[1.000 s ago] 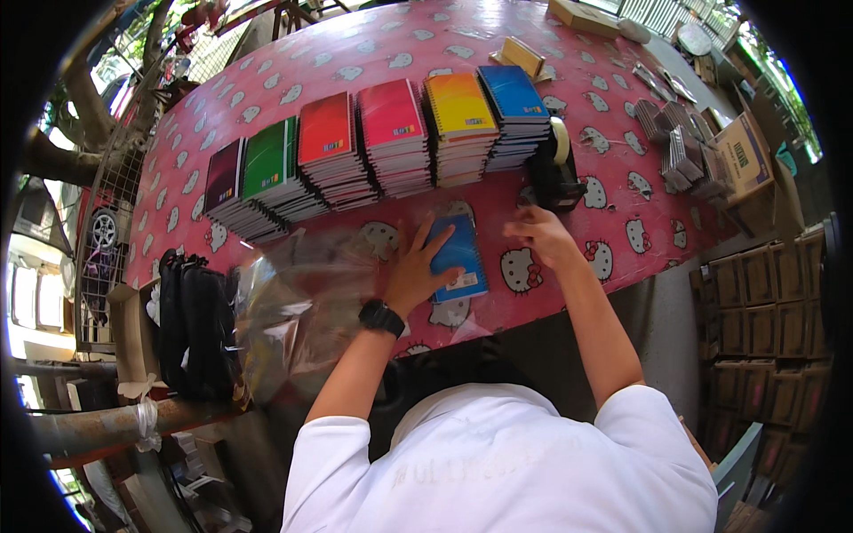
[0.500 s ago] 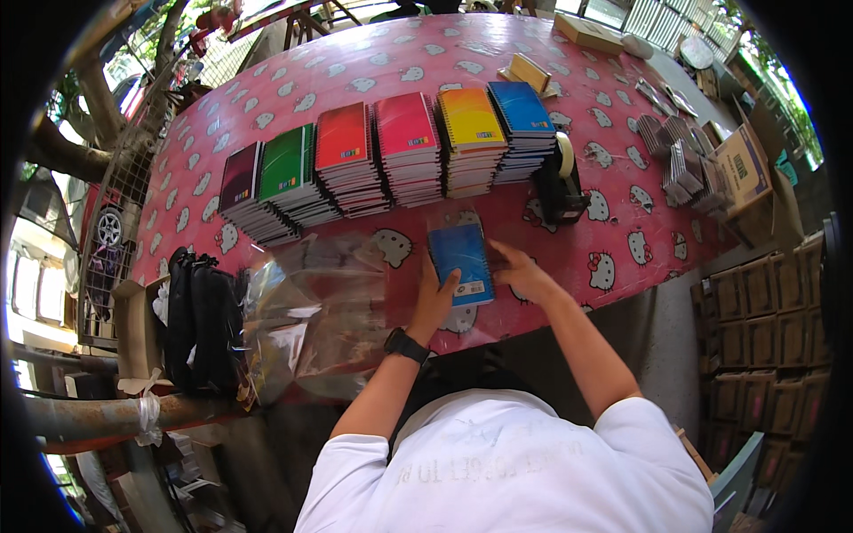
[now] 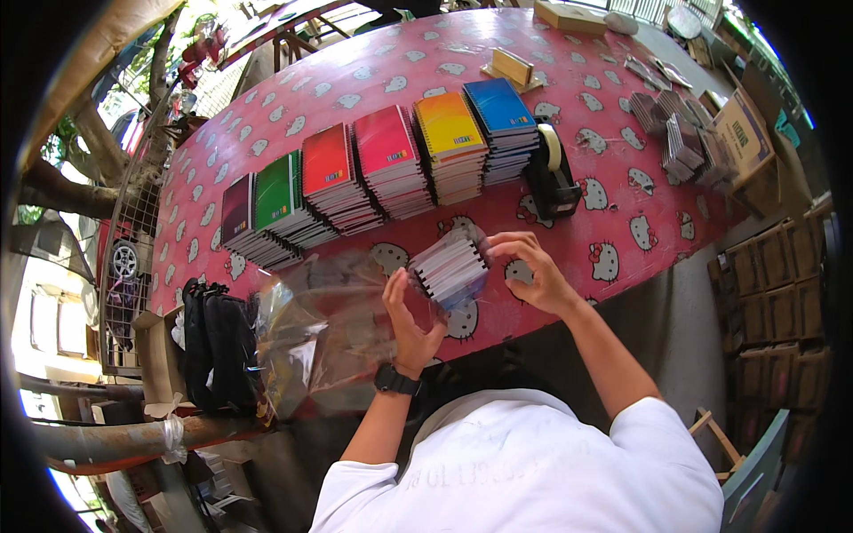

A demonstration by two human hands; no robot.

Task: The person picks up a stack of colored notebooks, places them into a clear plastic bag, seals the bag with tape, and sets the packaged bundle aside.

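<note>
A small bundle of spiral notebooks (image 3: 450,266) in clear plastic is tilted so its white page edges and black coils face up. Blue shows through along its near side. My left hand (image 3: 411,327) grips the near-left end, fingers along the side and thumb at the near corner. At the far-right end, the fingertips of my right hand (image 3: 539,274) touch the plastic; its thumb stands apart from the fingers. Beyond my hands runs a row of notebook stacks with dark purple, green, red, pink (image 3: 387,139), yellow and blue (image 3: 499,107) covers.
A black tape dispenser (image 3: 553,182) stands right of the blue stack. Clear plastic sheets (image 3: 324,342) lie at left beside black cloth items (image 3: 213,342). Wrapped bundles (image 3: 680,147) and an open cardboard box (image 3: 745,133) are at far right; stacked brown boxes (image 3: 773,311) stand below the table.
The bundle has turned from its blue cover facing up to its coil and page edges facing up. My right hand has come into contact with it, and my left thumb has left the cover.
</note>
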